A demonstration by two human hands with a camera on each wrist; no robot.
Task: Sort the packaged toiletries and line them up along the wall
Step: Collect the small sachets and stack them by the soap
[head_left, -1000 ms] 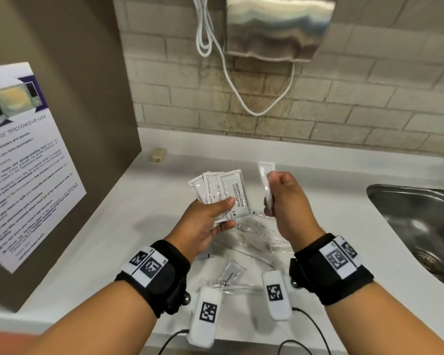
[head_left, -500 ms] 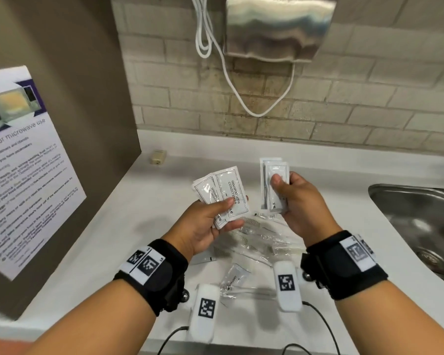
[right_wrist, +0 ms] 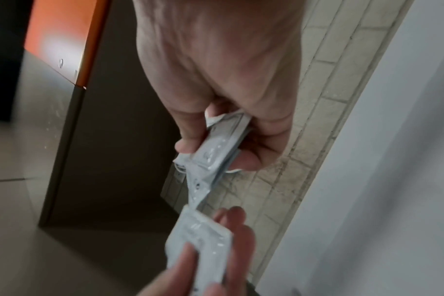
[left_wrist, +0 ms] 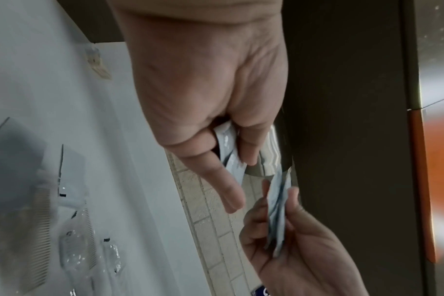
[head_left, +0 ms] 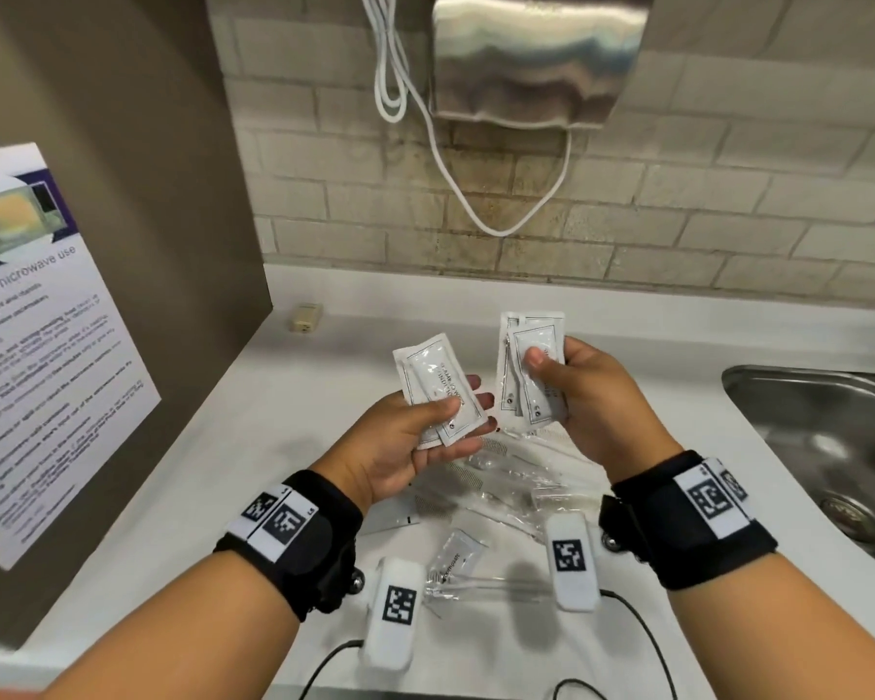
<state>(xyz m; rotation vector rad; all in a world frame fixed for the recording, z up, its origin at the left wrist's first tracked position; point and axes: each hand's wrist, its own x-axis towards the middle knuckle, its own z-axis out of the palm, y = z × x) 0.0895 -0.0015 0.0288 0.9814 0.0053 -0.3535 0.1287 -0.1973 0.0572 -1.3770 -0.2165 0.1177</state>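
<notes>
My left hand holds a small stack of white shampoo sachets between thumb and fingers, above the white counter. My right hand pinches another stack of white sachets, its thumb on their front. The two stacks are a short gap apart. In the left wrist view the left hand's sachets show edge-on, as do the right hand's sachets. The right wrist view shows the right stack and the left stack. Clear-wrapped combs and toiletries lie on the counter under the hands.
A steel sink is set into the counter at the right. A brick wall with a metal dispenser and a white cord runs along the back. A brown panel with a microwave notice stands left. A small beige block sits in the corner.
Sachets have passed from the left hand's fan to the right hand: the left stack is thinner, the right stack thicker and now turned face-on. Both hands stay close together above the pile.
</notes>
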